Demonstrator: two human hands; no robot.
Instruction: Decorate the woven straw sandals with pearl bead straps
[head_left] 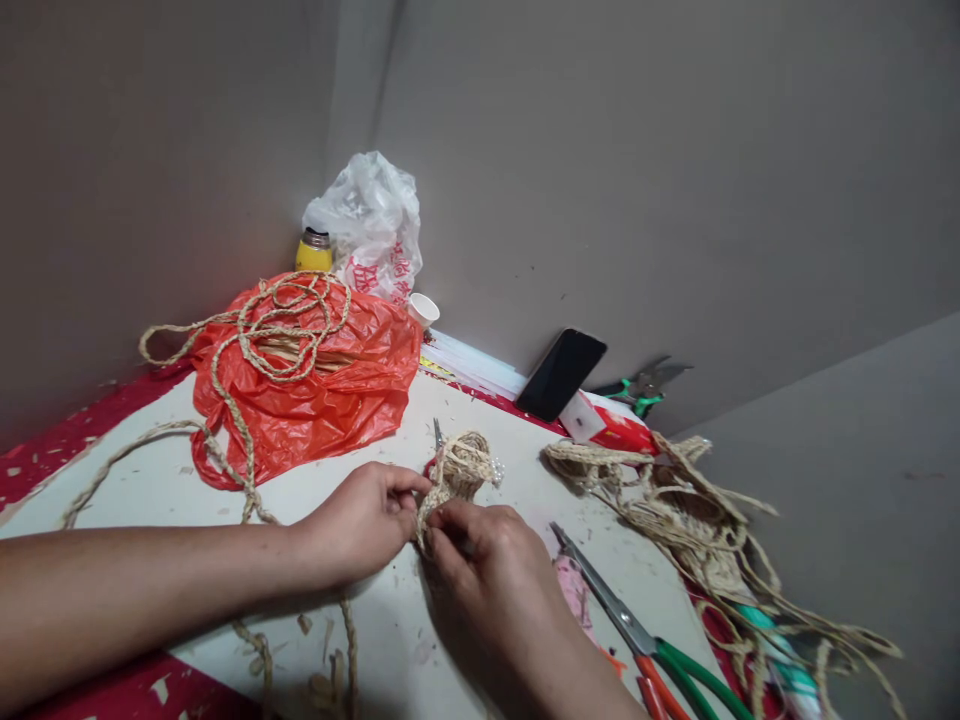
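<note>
A small woven straw piece (459, 470) with white beads at its right edge sits on the white table (360, 460). My left hand (364, 520) is closed and pinches its left side. My right hand (487, 555) is closed too, its fingertips pinching the lower end of the straw piece. A braided straw rope (225, 415) runs from the red plastic bag (322, 385) across the table toward my left hand and under my forearm.
Green- and red-handled scissors (637, 635) lie right of my right hand. A heap of woven straw pieces (690, 510) lies further right. A black phone (561, 374) leans on the wall beside green pliers (643, 385). A white bag (371, 225), yellow bottle (313, 252) and paper cup (424, 310) stand in the corner.
</note>
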